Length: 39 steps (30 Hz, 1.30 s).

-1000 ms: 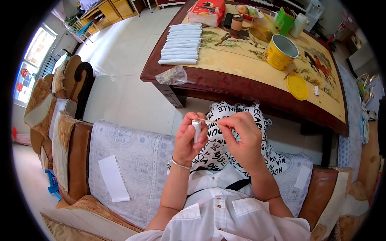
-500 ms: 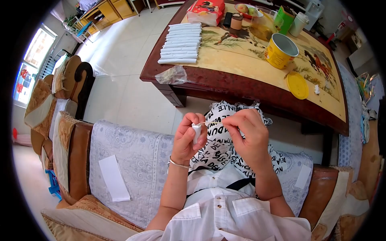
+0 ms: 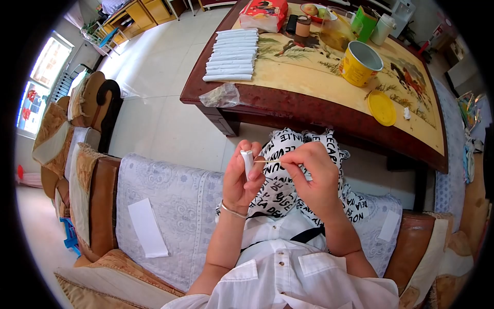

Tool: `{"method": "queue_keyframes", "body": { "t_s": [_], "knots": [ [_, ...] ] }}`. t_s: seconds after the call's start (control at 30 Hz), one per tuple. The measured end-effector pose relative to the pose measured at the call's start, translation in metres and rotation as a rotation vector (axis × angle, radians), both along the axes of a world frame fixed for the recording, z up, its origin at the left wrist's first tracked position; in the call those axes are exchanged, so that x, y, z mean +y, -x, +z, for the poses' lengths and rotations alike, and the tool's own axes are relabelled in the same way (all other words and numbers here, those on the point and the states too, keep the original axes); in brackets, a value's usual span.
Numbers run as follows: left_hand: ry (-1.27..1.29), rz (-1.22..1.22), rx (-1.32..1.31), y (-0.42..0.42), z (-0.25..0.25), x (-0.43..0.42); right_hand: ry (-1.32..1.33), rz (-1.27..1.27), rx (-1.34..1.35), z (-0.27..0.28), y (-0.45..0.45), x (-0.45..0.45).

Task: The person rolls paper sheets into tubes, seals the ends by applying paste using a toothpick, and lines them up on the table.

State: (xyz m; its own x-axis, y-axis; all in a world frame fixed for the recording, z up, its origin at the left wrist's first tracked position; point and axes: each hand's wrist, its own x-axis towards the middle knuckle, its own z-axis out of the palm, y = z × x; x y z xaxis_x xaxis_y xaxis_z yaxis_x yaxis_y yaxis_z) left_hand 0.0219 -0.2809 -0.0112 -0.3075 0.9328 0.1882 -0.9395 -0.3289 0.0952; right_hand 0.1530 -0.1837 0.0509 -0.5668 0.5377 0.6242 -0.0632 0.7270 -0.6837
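My left hand (image 3: 240, 177) is closed around a small white paper roll (image 3: 248, 166), which stands nearly upright between thumb and fingers. My right hand (image 3: 315, 175) pinches one end of a thin, pale stick (image 3: 268, 161). The stick's other end reaches to the fingers of my left hand, beside the roll; whether it touches the paper I cannot tell. Both hands are above my lap, in front of the table. On the table's left side, several white paper rolls (image 3: 230, 55) lie side by side.
A clear plastic bag (image 3: 220, 96) lies at the wooden table's (image 3: 309, 112) near left corner. A yellow tin (image 3: 356, 69) and its yellow lid (image 3: 382, 108) are to the right. Paper strips (image 3: 148, 227) rest on the sofa at both sides of me. Farther back are a red package (image 3: 263, 14) and a jug (image 3: 337, 35).
My left hand has turned and opened slightly, showing more of the paper roll. The stick and my right hand have shifted a little down and left.
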Motion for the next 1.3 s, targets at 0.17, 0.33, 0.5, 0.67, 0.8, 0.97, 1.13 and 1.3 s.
{"method": "queue_keyframes", "body": {
  "t_s": [0.17,0.33,0.5,0.67,0.8,0.97,1.13,1.3],
  "knots": [
    [0.03,-0.006,-0.108,-0.005,0.007,0.001,-0.022,0.023,-0.009,-0.014,0.005,-0.002],
    [0.086,-0.005,-0.137,-0.006,0.007,0.0,-0.078,0.017,-0.023,-0.015,0.007,0.001],
    [0.081,-0.05,-0.092,-0.007,0.006,-0.001,-0.121,-0.007,-0.044,-0.019,0.009,0.004],
    [0.077,-0.082,-0.112,-0.008,0.006,0.001,-0.16,-0.092,0.01,-0.016,0.015,0.012],
    [0.07,-0.096,-0.186,-0.009,0.006,0.002,-0.152,-0.106,0.052,-0.014,0.013,0.011],
    [0.12,-0.076,-0.165,-0.009,0.006,0.002,-0.178,-0.046,-0.002,-0.017,0.01,0.007],
    [0.132,-0.051,-0.009,-0.005,-0.001,0.0,-0.101,-0.075,0.039,-0.01,0.007,0.011],
    [0.122,0.001,0.224,-0.003,0.0,0.0,-0.022,0.019,0.0,-0.002,0.003,0.007]
  ]
}}
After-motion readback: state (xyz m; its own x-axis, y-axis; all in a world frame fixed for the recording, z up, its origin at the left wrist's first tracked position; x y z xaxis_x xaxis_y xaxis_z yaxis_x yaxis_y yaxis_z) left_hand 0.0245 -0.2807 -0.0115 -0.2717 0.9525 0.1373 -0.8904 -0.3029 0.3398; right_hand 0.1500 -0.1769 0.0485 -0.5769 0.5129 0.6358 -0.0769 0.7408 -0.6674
